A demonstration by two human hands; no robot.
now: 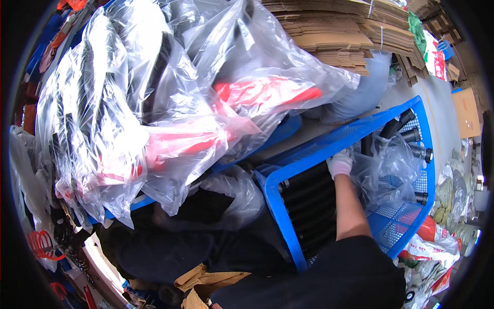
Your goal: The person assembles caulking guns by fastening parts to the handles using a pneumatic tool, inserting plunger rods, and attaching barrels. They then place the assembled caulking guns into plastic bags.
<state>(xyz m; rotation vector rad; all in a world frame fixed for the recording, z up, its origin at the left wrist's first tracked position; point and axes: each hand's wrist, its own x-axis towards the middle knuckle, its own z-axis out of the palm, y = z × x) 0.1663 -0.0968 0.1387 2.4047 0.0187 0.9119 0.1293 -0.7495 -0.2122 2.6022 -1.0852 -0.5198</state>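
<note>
The right hand point(339, 163), gloved, reaches into the blue crate point(288, 226), fingers curled on the clear plastic bag point(383, 170) just beside them; how tightly, I cannot tell. The bag looks light, limp and slippery, so a bunched handful should hold best. Black tubes point(309, 198) just below the fingers look stiff and heavier.

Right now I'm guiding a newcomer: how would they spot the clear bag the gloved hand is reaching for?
Find the blue mesh crate at lower right. Inside, beyond the stacked black tubes, the white-gloved right hand touches a crumpled clear plastic bag; unlike the big bags heaped outside, it lies inside the crate.
</note>
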